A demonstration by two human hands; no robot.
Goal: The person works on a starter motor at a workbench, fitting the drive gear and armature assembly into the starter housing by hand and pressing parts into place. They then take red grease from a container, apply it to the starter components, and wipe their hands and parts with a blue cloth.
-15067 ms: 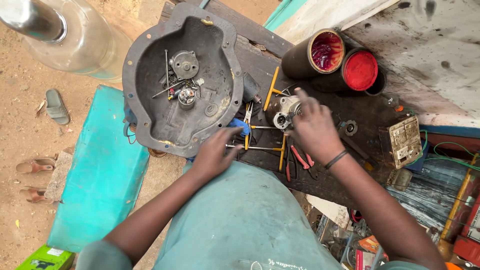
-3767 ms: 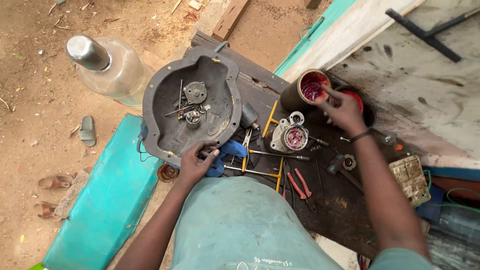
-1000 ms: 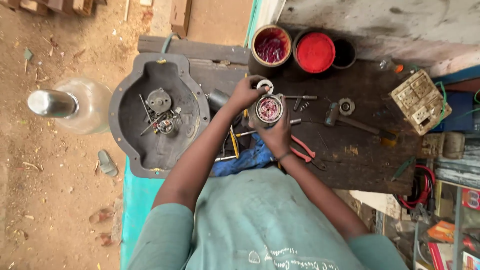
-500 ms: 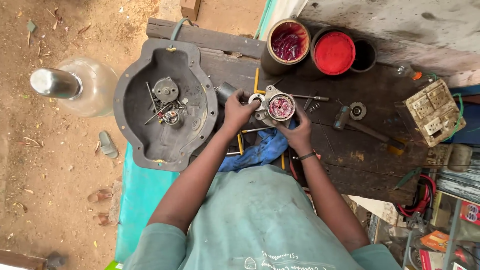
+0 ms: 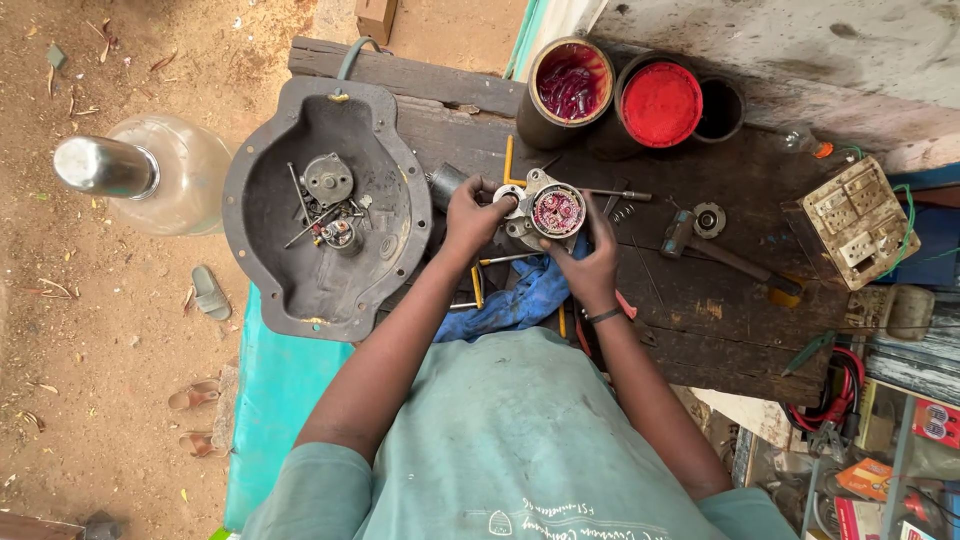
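Nearest the camera, a blue rag [image 5: 520,300] is seen bunched on the dark wooden workbench [image 5: 700,310], just under both forearms. Above it, a small round motor assembly [image 5: 545,212] with reddish copper windings showing in its open face is held at the middle of the bench. The left hand [image 5: 468,215] is closed on its left side, the fingertips pinched at what appears to be a small washer or bearing on the housing's edge; that part is too small to be named with certainty. The right hand [image 5: 592,262] is cupped under and around the right side, the fingers clamped on the casing so that it is kept steady.

The step in hand is judged to be fitting or seating work on the assembly's face, with one hand bracing and the other placing. A fine, aligned press from the left fingertips would be called for next, while the casing is kept from turning.

To the left, a grey cast cover [image 5: 320,210] lies open side up with loose screws and small parts in it. Farther right, a hammer [image 5: 720,250] rests on the bench. At the far edge stand a tin of reddish grease [image 5: 570,85] and a red lid [image 5: 662,103].
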